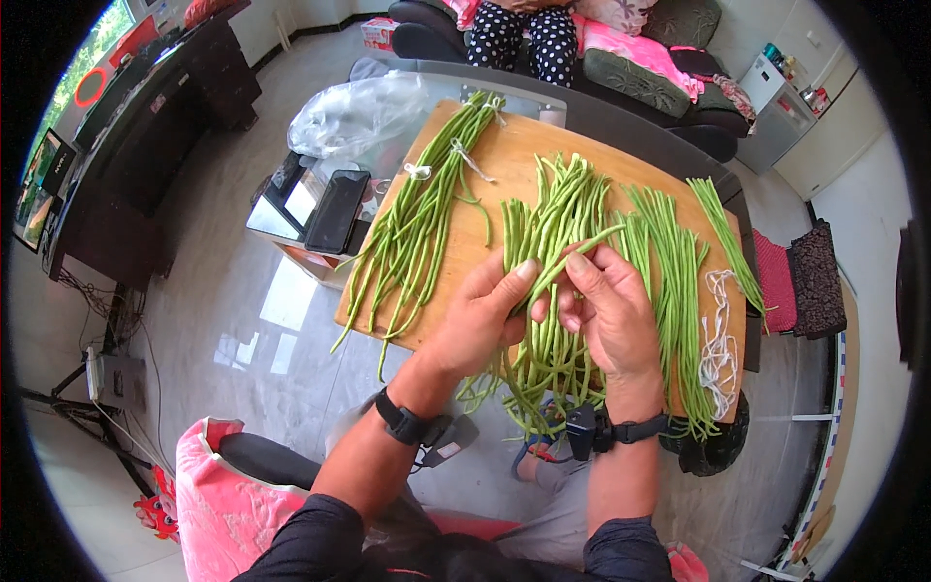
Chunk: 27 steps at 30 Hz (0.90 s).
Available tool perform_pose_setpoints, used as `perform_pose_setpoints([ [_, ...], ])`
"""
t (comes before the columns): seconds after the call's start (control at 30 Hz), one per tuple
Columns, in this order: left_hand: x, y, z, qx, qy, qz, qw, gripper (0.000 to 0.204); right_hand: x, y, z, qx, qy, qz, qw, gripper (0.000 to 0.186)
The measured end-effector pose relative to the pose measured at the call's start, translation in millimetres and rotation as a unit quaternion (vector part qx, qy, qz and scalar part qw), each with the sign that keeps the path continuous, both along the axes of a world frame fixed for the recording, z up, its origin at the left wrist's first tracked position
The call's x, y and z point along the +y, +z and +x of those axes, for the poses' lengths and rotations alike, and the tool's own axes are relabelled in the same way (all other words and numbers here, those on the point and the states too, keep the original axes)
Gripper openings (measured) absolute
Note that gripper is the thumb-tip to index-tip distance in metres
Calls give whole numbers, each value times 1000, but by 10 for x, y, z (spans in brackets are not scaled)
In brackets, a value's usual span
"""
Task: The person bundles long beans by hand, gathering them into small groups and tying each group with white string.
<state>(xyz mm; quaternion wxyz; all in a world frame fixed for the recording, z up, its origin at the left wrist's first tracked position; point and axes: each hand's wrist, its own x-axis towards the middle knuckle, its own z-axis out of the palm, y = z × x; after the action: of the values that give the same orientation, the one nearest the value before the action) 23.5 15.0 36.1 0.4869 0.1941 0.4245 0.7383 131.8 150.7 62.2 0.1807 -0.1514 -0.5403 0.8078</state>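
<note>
Over the near edge of a wooden board [485, 209], both my hands pinch long green beans. My left hand [490, 310] is closed with thumb and finger on a long bean [558, 272]. The right one, my right hand [616, 306], grips the same slanting strand near its upper end. Below and behind them spreads a loose pile of long beans [562, 204], partly hidden by my fingers. To the left lies a bundle of long beans [417, 233] tied with white string [419, 172]. More loose beans [674, 281] lie to the right.
White strings [719, 339] lie in a tangle at the board's right side. A clear plastic bag [354, 112], a black phone [337, 211] and a box [310, 262] are at the left. A person in dotted trousers [524, 44] sits on the far sofa [630, 78].
</note>
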Motion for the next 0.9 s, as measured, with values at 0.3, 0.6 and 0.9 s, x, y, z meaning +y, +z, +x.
perform_pose_setpoints([
  [0.3,64,-101,-2,52,80,-5,995,14,-17,128,92,-32,35,84,995,17],
  [0.6,80,-97,94,121,107,7,987,25,-123,110,18,-117,20,178,977,19],
  [0.9,81,-105,111,99,76,17,992,31,-148,75,-14,-160,-5,269,950,17],
])
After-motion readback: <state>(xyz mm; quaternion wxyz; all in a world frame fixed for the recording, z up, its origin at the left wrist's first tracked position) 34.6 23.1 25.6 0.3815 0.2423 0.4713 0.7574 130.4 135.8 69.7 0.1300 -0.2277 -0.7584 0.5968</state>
